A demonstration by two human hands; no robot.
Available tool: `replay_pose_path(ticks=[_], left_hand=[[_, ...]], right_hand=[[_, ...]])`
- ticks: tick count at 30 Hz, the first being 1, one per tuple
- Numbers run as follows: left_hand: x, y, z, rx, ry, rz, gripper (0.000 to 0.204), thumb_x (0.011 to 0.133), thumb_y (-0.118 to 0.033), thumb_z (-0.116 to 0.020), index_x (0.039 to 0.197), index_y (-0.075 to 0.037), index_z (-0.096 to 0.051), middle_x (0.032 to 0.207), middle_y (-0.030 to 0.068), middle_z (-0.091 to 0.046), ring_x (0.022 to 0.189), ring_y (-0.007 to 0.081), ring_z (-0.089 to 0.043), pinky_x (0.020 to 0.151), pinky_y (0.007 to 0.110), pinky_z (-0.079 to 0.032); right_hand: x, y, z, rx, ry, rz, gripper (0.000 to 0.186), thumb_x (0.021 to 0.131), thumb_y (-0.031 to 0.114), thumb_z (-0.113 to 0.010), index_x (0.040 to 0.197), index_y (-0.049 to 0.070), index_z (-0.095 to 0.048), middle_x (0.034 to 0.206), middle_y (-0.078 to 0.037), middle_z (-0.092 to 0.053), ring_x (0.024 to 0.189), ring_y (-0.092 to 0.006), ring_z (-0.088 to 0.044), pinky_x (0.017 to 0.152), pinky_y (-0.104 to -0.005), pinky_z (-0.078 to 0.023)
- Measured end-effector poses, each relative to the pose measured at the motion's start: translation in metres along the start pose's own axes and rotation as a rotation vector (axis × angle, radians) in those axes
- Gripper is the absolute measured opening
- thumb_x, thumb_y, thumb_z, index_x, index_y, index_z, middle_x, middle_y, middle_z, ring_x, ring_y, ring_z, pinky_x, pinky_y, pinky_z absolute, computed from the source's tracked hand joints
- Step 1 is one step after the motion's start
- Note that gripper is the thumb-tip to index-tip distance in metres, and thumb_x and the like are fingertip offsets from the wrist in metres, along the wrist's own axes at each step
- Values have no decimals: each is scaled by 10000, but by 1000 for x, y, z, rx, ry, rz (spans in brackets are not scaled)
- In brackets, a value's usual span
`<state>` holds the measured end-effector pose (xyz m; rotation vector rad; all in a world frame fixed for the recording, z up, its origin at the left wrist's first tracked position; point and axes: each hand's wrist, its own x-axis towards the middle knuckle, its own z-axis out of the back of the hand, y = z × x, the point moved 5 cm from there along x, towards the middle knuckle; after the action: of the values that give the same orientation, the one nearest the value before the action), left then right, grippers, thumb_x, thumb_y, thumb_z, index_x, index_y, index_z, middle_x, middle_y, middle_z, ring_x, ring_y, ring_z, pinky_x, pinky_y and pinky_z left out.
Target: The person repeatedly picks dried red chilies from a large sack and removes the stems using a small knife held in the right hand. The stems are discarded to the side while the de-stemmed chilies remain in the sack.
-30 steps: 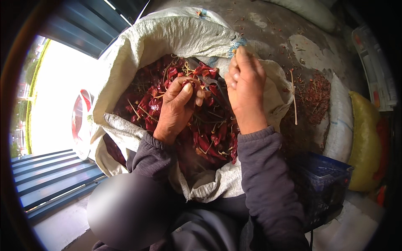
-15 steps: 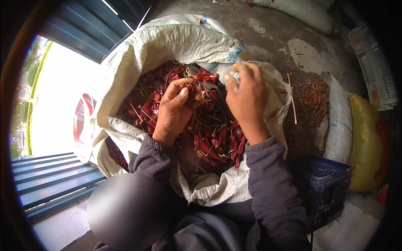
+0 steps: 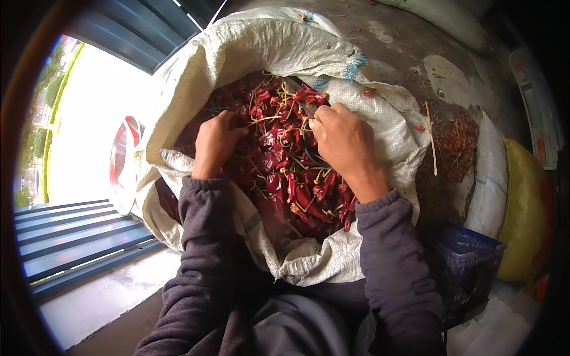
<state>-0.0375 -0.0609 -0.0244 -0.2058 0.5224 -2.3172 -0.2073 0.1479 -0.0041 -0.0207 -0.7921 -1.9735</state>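
A white woven sack (image 3: 261, 44) stands wide open in front of me, full of dried red chillies (image 3: 276, 160) with pale stems. Down at the left part of the heap, my left hand (image 3: 217, 142) has its fingers curled in among the chillies; its fingertips are hidden, so what they hold cannot be made out. Over the right part of the heap, my right hand (image 3: 344, 139) is closed around dark scissors (image 3: 309, 108), mostly covered by the hand and the chillies. A red chilli (image 3: 310, 95) lies just beyond its fingers.
At right stand a blue plastic crate (image 3: 469, 243), a yellow sack (image 3: 522, 207) and a white sack (image 3: 490, 178). Chilli scraps (image 3: 460, 145) and a thin stick (image 3: 430, 139) lie on the floor. Blue slatted metal panels (image 3: 77, 234) flank a bright opening at left.
My left hand has moved left and down into the heap, away from my right hand; the red chilli in its fingers is no longer visible. My right hand has lowered toward the chillies.
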Motion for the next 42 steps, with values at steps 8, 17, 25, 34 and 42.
replay_pose_path(ticks=[8, 17, 25, 34, 42], left_hand=[[2, -30, 11, -658, -27, 132, 276, 903, -119, -738, 1144, 9, -704, 874, 37, -702, 768, 103, -609, 692, 255, -477], [-12, -64, 5, -836, 208, 2, 254, 910, -114, -765, 1130, 2, -711, 963, 41, -709, 874, 88, -616, 809, 254, -496], [-1, -8, 37, -680, -248, 93, 190, 930, -143, -742, 1064, -8, -758, 943, 52, -743, 825, 118, -661, 748, 290, -543], [-5, 1, 17, 71, 142, -1, 343, 818, -217, -785, 1096, -19, -749, 987, 193, -746, 930, 341, -717, 859, 403, -537], [-15, 9, 29, -152, 167, 134, 323, 829, -114, -780, 1131, -10, -728, 981, 121, -752, 903, 230, -712, 847, 345, -541]], right_hand=[[1, 5, 3, 153, -53, 18, 137, 916, 177, -695, 886, 64, -623, 840, -159, -644, 761, -391, -667, 666, -494, -539], [11, 27, -7, 669, 30, -114, 221, 937, 219, -717, 924, 6, -657, 823, -168, -697, 739, -312, -695, 677, -413, -535], [17, 11, -8, 930, 37, -228, 217, 976, 214, -680, 999, -1, -693, 898, -160, -729, 683, -208, -696, 608, -327, -537], [14, -10, 2, 1289, 90, -427, 394, 983, 358, -698, 1177, 16, -680, 965, -106, -739, 683, -80, -636, 562, -204, -498], [14, -12, -4, 1195, 126, -495, 260, 1009, 287, -672, 1083, 40, -701, 895, -13, -701, 669, -20, -582, 585, -186, -481]])
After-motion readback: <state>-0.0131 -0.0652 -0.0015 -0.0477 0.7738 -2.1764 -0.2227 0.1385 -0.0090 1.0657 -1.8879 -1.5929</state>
